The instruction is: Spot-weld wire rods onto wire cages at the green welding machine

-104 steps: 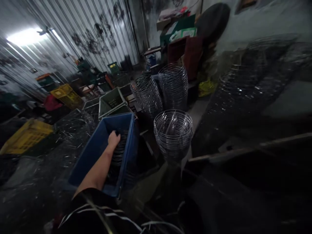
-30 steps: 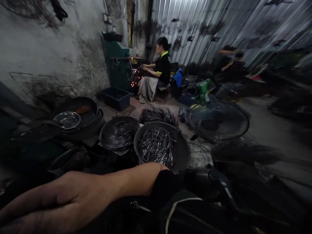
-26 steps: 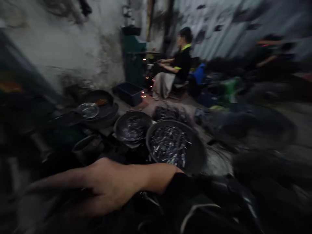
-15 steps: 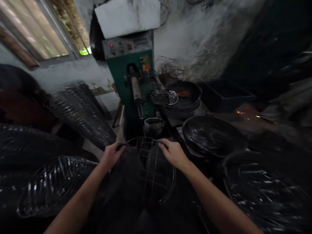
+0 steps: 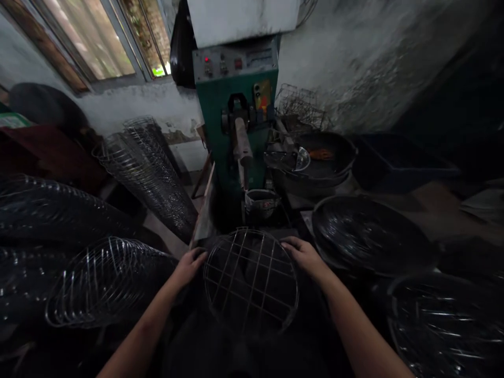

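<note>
A round wire grill rack [image 5: 252,303], a hoop with crossing wires, lies tilted over my dark-clothed lap. My left hand [image 5: 191,266] is at the rack's left edge, its curled fingers and thumb closed at the rim. On the far right side of the rim, my right hand [image 5: 305,257] pinches with its fingertips. Straight ahead stands a green machine [image 5: 214,105] with a red light and a protruding cylindrical arm [image 5: 243,142]. Below that arm is a small grey bucket [image 5: 262,206].
Bundles of stacked wire hoops [image 5: 153,181] lean at the left, with another bundle [image 5: 106,283] nearer me. To the right are a coil of shiny wire [image 5: 354,231], a dark basin [image 5: 346,152] and more shiny metal wire [image 5: 449,320]. A window [image 5: 102,42] is at upper left.
The view has turned left, so the machine appears further right. The rack has tipped flatter and its full grid faces me. My hands have moved further apart, along its rim.
</note>
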A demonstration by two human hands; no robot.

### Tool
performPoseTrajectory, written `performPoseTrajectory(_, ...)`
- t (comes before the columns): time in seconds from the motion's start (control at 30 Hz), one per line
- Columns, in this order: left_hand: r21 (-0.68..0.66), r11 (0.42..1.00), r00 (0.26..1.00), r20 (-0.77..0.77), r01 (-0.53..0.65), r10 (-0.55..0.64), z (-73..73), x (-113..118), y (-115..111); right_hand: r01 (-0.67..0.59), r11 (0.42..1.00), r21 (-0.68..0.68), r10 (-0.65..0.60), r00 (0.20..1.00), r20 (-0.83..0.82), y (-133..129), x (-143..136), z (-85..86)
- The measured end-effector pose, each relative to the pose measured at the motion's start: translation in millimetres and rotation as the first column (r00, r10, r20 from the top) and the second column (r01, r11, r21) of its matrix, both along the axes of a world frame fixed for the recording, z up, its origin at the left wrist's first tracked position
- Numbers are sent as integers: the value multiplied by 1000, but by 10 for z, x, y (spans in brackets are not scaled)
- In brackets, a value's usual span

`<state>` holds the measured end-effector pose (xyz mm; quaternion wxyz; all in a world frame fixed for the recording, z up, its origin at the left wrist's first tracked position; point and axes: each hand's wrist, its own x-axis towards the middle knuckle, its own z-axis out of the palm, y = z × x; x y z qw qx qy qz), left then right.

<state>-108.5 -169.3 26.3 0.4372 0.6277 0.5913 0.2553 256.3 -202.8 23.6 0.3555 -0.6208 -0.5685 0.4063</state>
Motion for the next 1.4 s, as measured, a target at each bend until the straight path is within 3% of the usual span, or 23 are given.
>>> performPoseTrajectory(0.1,-73,997,992,128,27,-18,-85,-9,-212,-64,998,16,65,992,-104,-32,40,-43)
performPoseTrajectory(0.33,-94,995,987,151,-40,53,-86,12,-417,-146,988,45,148,987,-68,29,26,-43)
performPoseTrajectory(0.47,-98,995,988,152,1,14,-89,-77,-622,-100,995,12,101,993,-64,10,21,2)
performPoseTrajectory(0.6,-191,981,977,212,45,-4,-81,-134,-753,-53,999,8,54,996,-65,6,11,11)
performPoseTrajectory(0.73,-230,967,958,284,110,-41,-97,-110,-794,-5,1000,-9,4,992,-125,-15,9,-19)
performPoseTrajectory(0.83,-228,971,947,322,66,11,-122,-36,-817,1,1000,-13,-3,989,-149,-36,8,-35)
performPoseTrajectory(0.97,-186,982,966,256,18,30,-130,55,-851,-35,999,-5,35,993,-115,-30,14,-50)
performPoseTrajectory(1.2,-88,979,963,214,186,-164,-148,23,-753,-107,994,-33,107,994,-25,9,40,-98)
performPoseTrajectory(1.4,-81,976,969,158,204,-190,-222,-62,-738,-44,999,14,41,988,151,-361,47,-65)
